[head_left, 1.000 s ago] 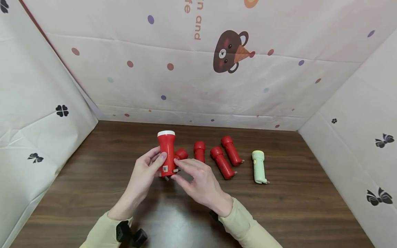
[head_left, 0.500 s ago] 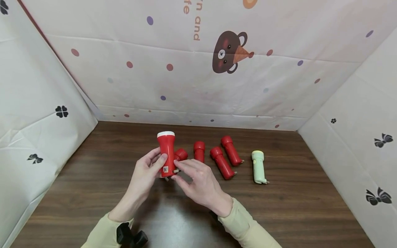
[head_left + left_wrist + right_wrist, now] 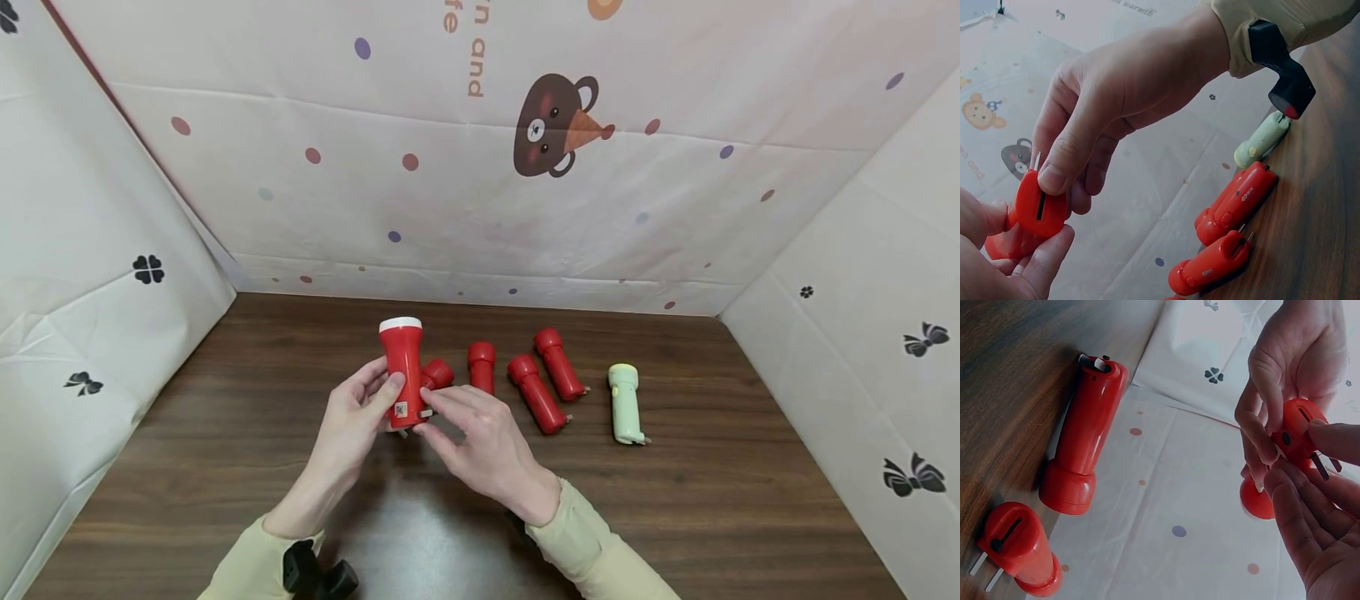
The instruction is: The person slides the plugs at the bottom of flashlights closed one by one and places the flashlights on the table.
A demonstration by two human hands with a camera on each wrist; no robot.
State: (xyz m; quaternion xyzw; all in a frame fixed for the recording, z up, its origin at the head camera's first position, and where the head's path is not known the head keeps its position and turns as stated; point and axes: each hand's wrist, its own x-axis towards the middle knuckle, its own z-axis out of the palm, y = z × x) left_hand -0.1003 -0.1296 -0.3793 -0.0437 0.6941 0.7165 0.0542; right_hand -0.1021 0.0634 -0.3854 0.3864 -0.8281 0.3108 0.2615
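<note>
My left hand (image 3: pixel 352 417) grips a red flashlight (image 3: pixel 403 358), its white-rimmed head pointing up and away. The fingers wrap round the body, with the thumb across the front above a small square code label. At the flashlight's base, my right hand (image 3: pixel 480 437) pinches the tail end beside the metal plug prongs. In the left wrist view the right thumb lies on the slotted end cap (image 3: pixel 1041 212). The right wrist view has both prongs (image 3: pixel 1321 466) standing out from the cap. Part of the body is hidden by the fingers.
Behind the hands lies another red flashlight (image 3: pixel 437 374), partly covered. To its right are several more, including a half-hidden one (image 3: pixel 482 365) and a slanted pair (image 3: pixel 538 393). A pale green flashlight (image 3: pixel 626 404) lies farther right. Printed cloth walls (image 3: pixel 450 208) surround the wooden table (image 3: pixel 712 500).
</note>
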